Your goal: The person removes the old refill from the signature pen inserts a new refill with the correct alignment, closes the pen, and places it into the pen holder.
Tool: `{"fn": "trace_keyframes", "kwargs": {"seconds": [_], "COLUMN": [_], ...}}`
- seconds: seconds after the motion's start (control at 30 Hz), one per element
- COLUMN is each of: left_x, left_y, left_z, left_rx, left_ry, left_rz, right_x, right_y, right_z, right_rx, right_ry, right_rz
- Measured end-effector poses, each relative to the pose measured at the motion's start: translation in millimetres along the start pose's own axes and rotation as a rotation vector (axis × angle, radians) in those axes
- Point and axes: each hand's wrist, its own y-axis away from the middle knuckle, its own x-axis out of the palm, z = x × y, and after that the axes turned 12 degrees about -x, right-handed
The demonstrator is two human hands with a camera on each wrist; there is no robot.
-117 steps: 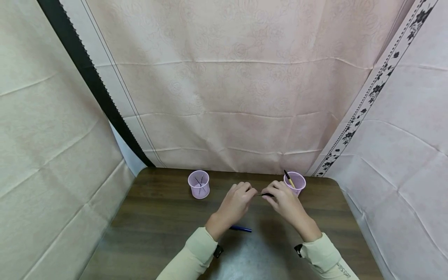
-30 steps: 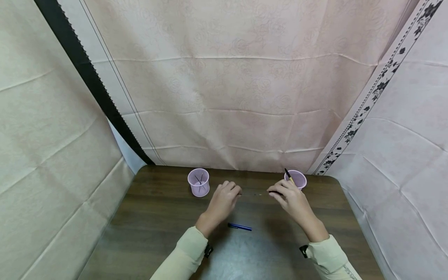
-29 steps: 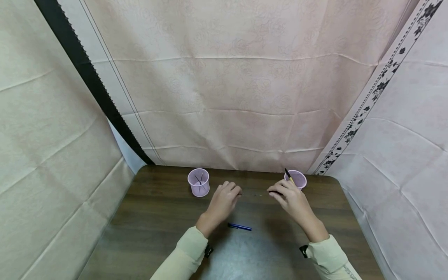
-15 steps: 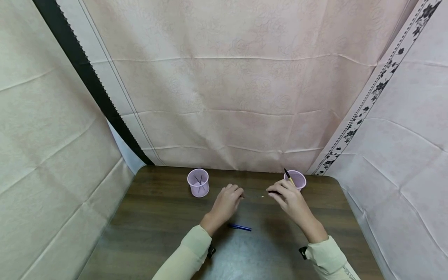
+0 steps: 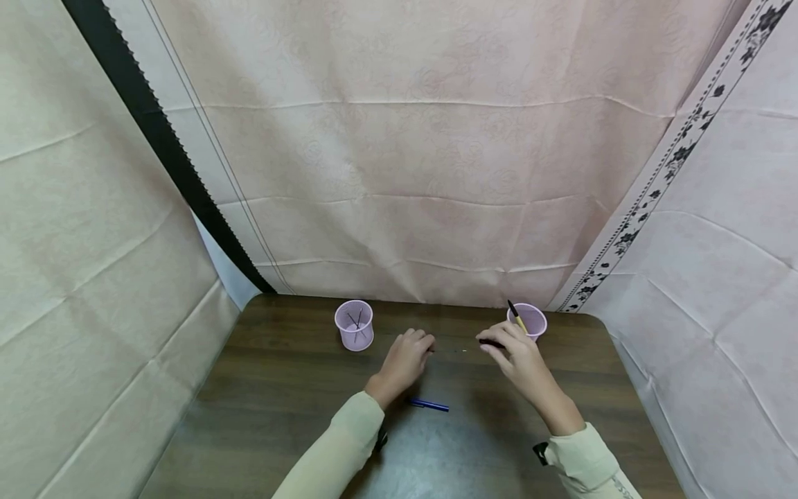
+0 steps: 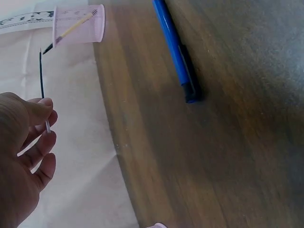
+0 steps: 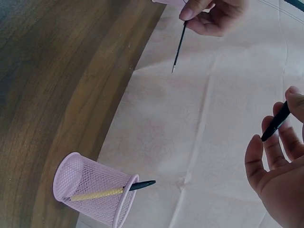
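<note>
The refill (image 6: pixel 42 73) is a thin, straight stick, dark along most of its length, with a small pale point at its far end and a whitish, clear-looking stub poking out below the thumb. It is up in the air above the table (image 5: pixel 280 388), its point turned towards the person's right side; from the head view it nearly vanishes, showing as little more than a speck. The left hand (image 5: pixel 402 360) pinches it near the stub end between thumb and forefinger, the other fingers loosely bent beneath.

The right hand (image 5: pixel 514 353) has thumb and fingers closed on a black pen part (image 7: pixel 275 122) — short, smooth and narrowing towards one end; whether it is a barrel or a cap I cannot tell. There is a gap between it and the refill.

Just beyond the right hand stands a pink mesh cup (image 7: pixel 107 175) with a yellow pen (image 7: pixel 102 194) leaning in it, the pen's black end sticking out over the rim. A second pink cup (image 5: pixel 344 336), past the left hand, holds a few thin dark sticks lying crossed. Nearer the person, a blue pen (image 5: pixel 430 405) lies flat on the wood — its clip dark. A pale cloth (image 5: pixel 436 173) hangs behind the table's far edge.
</note>
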Motion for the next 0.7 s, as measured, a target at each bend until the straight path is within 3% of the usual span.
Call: {"fn": "trace_keyframes", "kwargs": {"seconds": [0.3, 0.7], "left_x": [13.1, 33.8], "left_y": [-4.6, -2.9], "left_z": [4.0, 9.3], "left_rx": [-0.035, -0.100], "left_ry": [-0.029, -0.063], "left_rz": [0.049, 0.178], "right_x": [-4.0, -6.9], "right_y": [0.3, 2.9], "right_z": [0.0, -1.1], "right_rx": [0.016, 0.008], "right_ry": [-0.015, 0.002], "right_rz": [-0.006, 0.002]}}
